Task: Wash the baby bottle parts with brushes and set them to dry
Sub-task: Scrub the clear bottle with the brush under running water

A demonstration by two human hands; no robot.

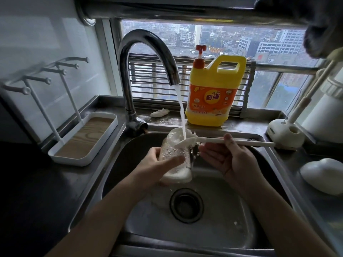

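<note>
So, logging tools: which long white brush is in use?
The white brush the right hand holds at the clear bottle's mouth; the other brush stands in its holder.

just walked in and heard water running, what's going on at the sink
A person is washing a clear baby bottle over the sink. The left hand grips the sudsy bottle under the running faucet, while the right hand holds a white bottle brush by its handle, its head at the bottle's mouth in the stream. The drying rack stands to the left.

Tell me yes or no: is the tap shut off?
No, water runs from the faucet onto the brush at the mouth of the bottle.
</note>
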